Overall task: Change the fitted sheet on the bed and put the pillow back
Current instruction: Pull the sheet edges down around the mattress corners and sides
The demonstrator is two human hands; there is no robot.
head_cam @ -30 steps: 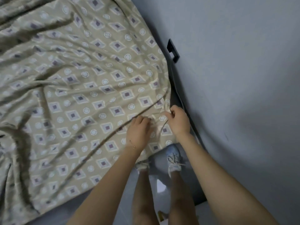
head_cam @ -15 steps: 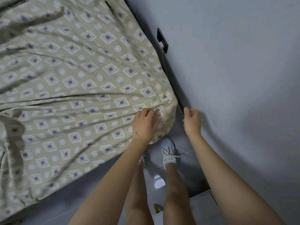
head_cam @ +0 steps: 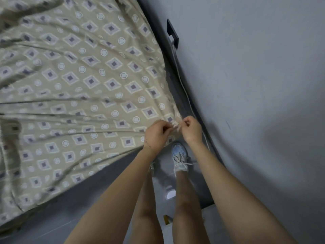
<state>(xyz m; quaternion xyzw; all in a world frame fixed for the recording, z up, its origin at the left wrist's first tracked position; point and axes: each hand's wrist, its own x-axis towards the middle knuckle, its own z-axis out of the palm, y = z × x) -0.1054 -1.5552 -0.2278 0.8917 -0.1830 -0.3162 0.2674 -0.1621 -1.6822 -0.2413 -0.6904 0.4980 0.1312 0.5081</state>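
While your left hand (head_cam: pixel 155 133) kept pinching the fitted sheet (head_cam: pixel 88 81) at its corner beside the wall (head_cam: pixel 255 85), your right hand (head_cam: pixel 192 130) came back from beside the wall and pinched the gathered hem alongside. The corner looked ready to hook under. No pillow showed.

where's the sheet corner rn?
Head view, lower centre: the sheet corner is pinched by the left hand and the right hand, close to the grey wall and just above the shoe in frame.
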